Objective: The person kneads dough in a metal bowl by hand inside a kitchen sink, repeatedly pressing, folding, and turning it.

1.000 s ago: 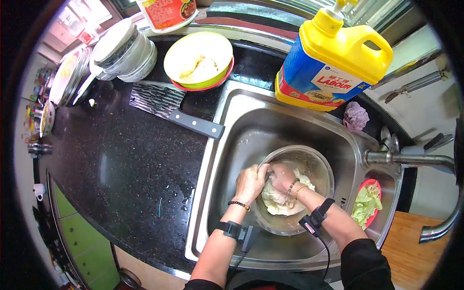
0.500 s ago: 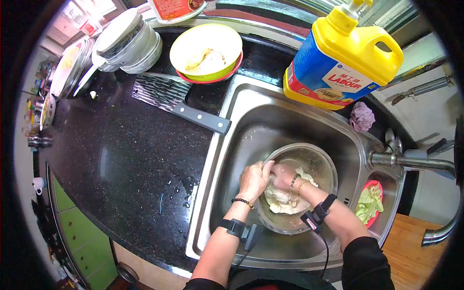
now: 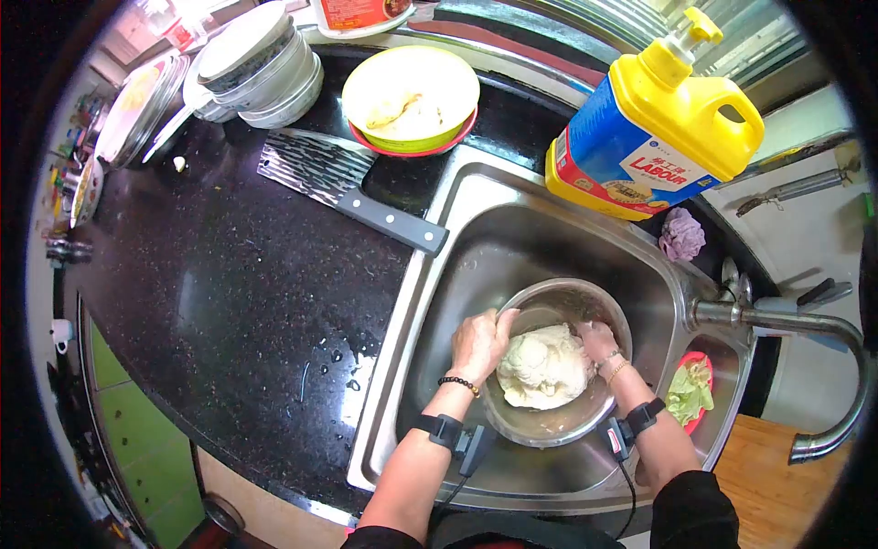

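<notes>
Hands (image 3: 599, 342) now apart, lumpy mass (image 3: 544, 368) in round metal bowl (image 3: 549, 426)

"LABOUR" is printed in red capitals on the white label (image 3: 666, 171) of a yellow-and-blue pump jug (image 3: 640, 128), beyond the right hand (image 3: 599, 341). Smaller characters there, and those on a red-labelled tub (image 3: 361, 14) far beyond the left hand (image 3: 478, 348), cannot be read.
</notes>
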`<state>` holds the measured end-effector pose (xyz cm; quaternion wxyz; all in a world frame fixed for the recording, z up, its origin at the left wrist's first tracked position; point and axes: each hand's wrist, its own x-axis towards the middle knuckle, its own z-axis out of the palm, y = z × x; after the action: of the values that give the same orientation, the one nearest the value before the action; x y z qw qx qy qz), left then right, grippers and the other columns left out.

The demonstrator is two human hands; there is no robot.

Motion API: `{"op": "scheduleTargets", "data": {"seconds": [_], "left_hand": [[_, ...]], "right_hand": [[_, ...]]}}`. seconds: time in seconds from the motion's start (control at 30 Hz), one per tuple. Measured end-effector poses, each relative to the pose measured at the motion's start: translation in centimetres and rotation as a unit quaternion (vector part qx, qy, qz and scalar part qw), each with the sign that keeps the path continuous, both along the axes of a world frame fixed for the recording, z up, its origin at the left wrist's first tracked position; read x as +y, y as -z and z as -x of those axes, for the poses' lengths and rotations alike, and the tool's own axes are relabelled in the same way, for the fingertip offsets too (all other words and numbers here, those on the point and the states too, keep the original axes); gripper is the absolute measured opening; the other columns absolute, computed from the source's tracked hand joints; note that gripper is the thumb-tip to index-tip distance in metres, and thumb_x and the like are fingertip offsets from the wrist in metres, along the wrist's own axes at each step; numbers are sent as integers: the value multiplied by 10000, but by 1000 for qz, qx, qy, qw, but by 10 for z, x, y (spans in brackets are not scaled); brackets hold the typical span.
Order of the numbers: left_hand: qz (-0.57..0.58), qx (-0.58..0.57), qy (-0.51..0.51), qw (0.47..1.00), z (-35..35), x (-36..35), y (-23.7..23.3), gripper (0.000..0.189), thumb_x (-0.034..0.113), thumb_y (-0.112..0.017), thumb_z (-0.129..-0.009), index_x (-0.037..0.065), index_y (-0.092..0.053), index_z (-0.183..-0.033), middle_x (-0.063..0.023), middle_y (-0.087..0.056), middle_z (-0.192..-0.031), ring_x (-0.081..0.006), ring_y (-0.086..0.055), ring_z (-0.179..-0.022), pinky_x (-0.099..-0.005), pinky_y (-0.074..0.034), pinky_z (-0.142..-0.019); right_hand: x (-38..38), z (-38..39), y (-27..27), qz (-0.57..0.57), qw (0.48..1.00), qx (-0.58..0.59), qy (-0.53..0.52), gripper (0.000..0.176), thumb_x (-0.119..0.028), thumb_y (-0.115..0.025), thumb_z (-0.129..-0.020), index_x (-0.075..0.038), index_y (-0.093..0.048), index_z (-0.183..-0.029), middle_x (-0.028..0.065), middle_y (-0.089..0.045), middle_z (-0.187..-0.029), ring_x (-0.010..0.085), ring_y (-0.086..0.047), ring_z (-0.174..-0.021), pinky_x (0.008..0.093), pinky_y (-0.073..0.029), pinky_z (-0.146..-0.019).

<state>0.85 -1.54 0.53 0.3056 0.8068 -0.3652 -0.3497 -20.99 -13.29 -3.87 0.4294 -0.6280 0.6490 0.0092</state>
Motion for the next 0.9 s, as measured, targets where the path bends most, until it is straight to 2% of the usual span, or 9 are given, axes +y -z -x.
{"op": "scheduleTargets", "data": {"seconds": [0.07,0.13,0.27,0.33,0.37,0.43,0.6,0.7,0.9], "left_hand": [[11,3,9,1000,0,1,3,453,425,-473,-857,9,-586,-718,-226,-581,-687,-403,-569,-693,-456,-438,-597],[10,6,7,1000,0,2,3,453,425,-473,-856,9,-587,-719,-226,-582,-689,-405,-568,-693,-456,-439,-598],[-6,-2,16,1000,0,1,2,446,416,-474,-858,8,-591,-724,-223,-586,-696,-406,-568,-692,-455,-443,-604],[1,1,13,1000,-1,1,3,447,416,-472,-859,7,-592,-723,-223,-586,-699,-405,-569,-692,-455,-443,-606],[9,4,13,1000,0,2,4,448,416,-470,-859,7,-593,-721,-222,-587,-701,-403,-570,-691,-455,-444,-608],[11,6,11,1000,0,2,5,449,415,-470,-860,7,-593,-719,-221,-588,-705,-403,-571,-692,-454,-444,-609],[13,1,6,1000,1,2,6,452,420,-470,-860,11,-588,-709,-219,-586,-690,-397,-571,-685,-451,-442,-602],[14,-3,4,1000,1,1,3,468,435,-468,-854,9,-598,-709,-226,-594,-682,-398,-586,-705,-472,-457,-627],[6,14,-38,999,6,0,2,454,426,-478,-850,13,-591,-698,-228,-593,-683,-400,-583,-703,-472,-453,-624]], "right_hand": [[-7,-25,-5,-16,1000,6,-23,325,-251,-516,-814,1,-598,-1003,166,-622,-971,288,-582,-932,341,-436,-819],[3,-66,-32,124,976,69,-166,373,-265,-512,-809,30,-570,-1029,269,-562,-1018,373,-548,-963,377,-418,-854],[8,-28,-24,137,981,-29,-134,421,-314,-503,-825,30,-547,-1063,270,-552,-1039,387,-524,-998,388,-409,-869],[10,26,6,37,999,-36,3,412,-309,-499,-837,23,-549,-1076,215,-574,-1056,328,-522,-1044,360,-389,-908],[12,20,-3,35,999,-33,0,412,-309,-499,-837,23,-549,-1076,215,-574,-1056,328,-522,-1044,360,-389,-908],[15,-3,-29,68,990,87,-89,464,-376,-455,-846,24,-552,-1060,268,-554,-1029,385,-514,-1013,390,-409,-865],[-25,-71,-54,15,930,60,-363,588,-488,-378,-851,37,-559,-1044,289,-548,-1027,397,-522,-993,419,-397,-864],[-20,-45,-39,-54,909,196,-363,663,-542,-350,-845,60,-557,-1030,304,-551,-1002,404,-528,-986,418,-395,-868],[16,-7,-39,-55,966,152,-201,718,-609,-396,-795,60,-562,-998,284,-570,-986,385,-536,-989,410,-397,-872]]}}
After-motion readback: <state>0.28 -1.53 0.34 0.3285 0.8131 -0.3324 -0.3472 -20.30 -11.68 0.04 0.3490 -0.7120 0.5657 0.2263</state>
